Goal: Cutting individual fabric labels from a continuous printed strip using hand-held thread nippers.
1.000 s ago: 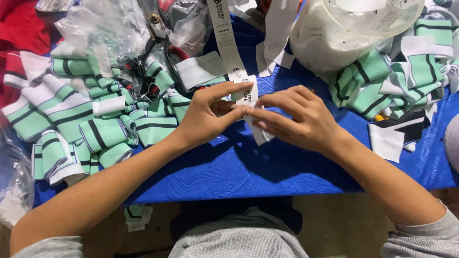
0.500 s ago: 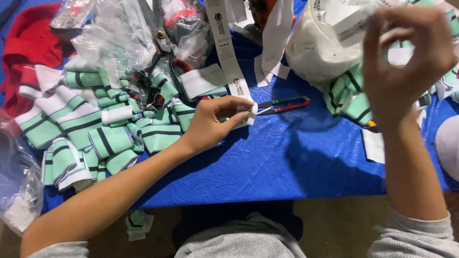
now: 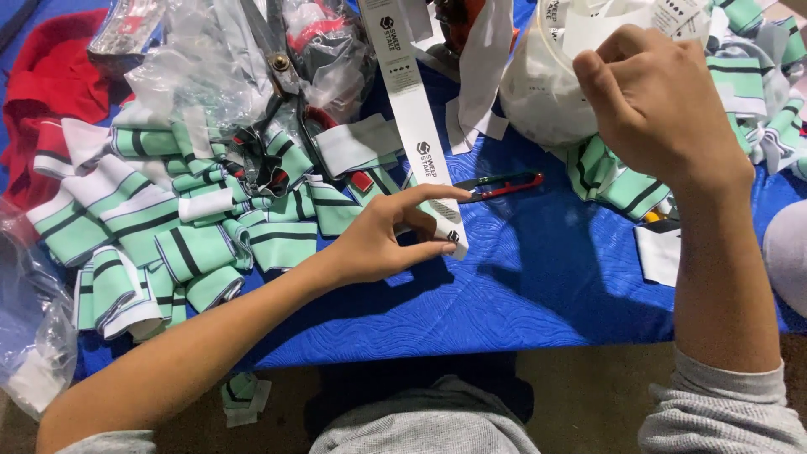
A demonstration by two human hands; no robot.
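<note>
Pinching the near end of a long white label strip [image 3: 414, 126] between thumb and forefinger, my left hand [image 3: 388, 240] holds it flat on the quilted blue cloth [image 3: 538, 286]; its long axis runs away from me, tilted slightly left. My right hand [image 3: 660, 101] hangs loosely curled, holding nothing I can see, beside striped green knit pieces [image 3: 176, 227]. Slim red-and-green snips [image 3: 500, 185] lie just beside the strip.

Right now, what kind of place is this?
Likely a garment workshop's trimming or labelling table: piles of green striped knit cuffs, a white label tape pinched by the left hand, thread snips and large scissors on a blue cloth.
</note>
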